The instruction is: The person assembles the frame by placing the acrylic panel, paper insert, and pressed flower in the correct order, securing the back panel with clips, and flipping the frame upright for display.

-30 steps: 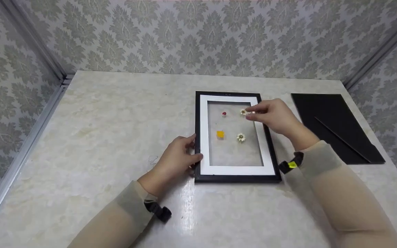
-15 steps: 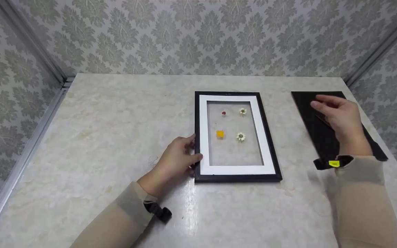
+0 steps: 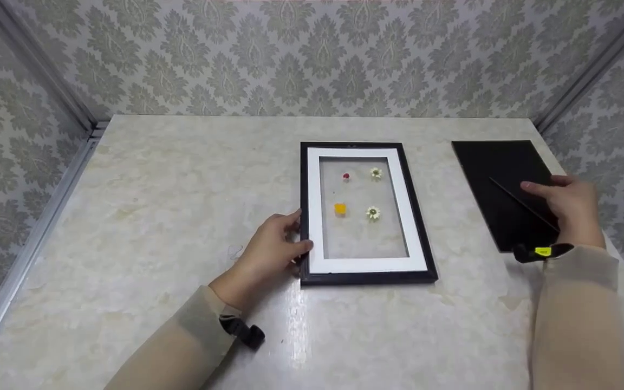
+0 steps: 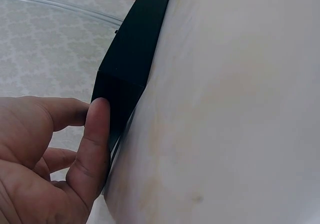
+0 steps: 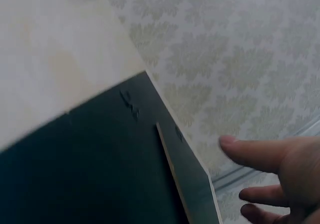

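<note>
A black picture frame [image 3: 369,279] with a white mat [image 3: 370,265] lies on the table, a see-through pane in its middle. Two white daisies [image 3: 373,213], a small red flower [image 3: 346,176] and a yellow square piece [image 3: 339,208] sit inside the mat opening. My left hand [image 3: 268,244] grips the frame's left side near the lower corner; in the left wrist view its thumb [image 4: 97,129] presses the black edge. At the right edge of a black backing board [image 3: 499,157] is my right hand [image 3: 577,208], thumb and fingers spread apart, nothing between them in the right wrist view.
A slanting stand leg [image 5: 170,166] rises along the backing board. The marbled table [image 3: 171,189] runs back to patterned wallpaper [image 3: 290,59], with metal rails at both sides. A thin loose thread [image 3: 234,251] lies left of the frame.
My right hand has left the upper daisy, swung right over the backing board and come down at its right edge. My left hand has stayed on the frame.
</note>
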`<state>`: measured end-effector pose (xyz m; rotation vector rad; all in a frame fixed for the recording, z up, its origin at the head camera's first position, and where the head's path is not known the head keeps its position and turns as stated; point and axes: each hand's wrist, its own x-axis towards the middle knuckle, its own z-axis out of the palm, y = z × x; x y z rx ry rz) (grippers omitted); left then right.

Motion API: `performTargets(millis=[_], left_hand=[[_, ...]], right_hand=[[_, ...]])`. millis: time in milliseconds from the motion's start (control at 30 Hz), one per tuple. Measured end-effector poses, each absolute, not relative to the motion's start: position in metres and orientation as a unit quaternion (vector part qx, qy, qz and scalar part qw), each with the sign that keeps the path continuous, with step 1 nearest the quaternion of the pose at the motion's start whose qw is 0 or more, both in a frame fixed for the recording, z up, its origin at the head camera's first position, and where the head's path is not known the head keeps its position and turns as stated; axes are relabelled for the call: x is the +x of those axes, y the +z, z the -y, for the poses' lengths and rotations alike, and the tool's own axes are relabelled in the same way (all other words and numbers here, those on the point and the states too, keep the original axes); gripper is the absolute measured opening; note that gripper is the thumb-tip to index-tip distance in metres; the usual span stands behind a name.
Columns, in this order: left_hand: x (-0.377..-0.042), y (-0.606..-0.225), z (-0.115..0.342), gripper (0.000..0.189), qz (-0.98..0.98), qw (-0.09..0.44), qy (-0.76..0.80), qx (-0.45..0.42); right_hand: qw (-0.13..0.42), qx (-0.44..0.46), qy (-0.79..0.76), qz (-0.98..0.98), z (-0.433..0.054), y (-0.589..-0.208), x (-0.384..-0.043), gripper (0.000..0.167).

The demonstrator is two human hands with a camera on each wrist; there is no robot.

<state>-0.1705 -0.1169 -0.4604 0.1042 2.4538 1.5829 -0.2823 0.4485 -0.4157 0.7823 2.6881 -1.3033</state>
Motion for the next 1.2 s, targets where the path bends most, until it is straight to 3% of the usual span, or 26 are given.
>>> performTargets(millis=[200, 667, 933, 1200], left_hand=[[-0.171, -0.462, 0.119, 0.078, -0.845, 0.096, 0.526, 0.032], [-0.171, -0.463, 0.116, 0.079, -0.843, 0.095, 0.529, 0.037], [-0.172, -0.463, 0.116, 0.079, -0.846, 0.103, 0.522, 0.036], [-0.171, -0.46, 0.115, 0.078, -0.844, 0.109, 0.524, 0.032]], right_hand=[[0.089, 0.227, -0.326, -0.913, -0.46, -0.422, -0.28, 0.117], [0.109, 0.189, -0.233, -0.948, -0.453, -0.418, -0.283, 0.149], [0.117, 0.154, -0.255, -0.947, -0.452, -0.406, -0.282, 0.146], [0.2, 0.117, -0.378, -0.896, -0.456, -0.394, -0.282, 0.125]])
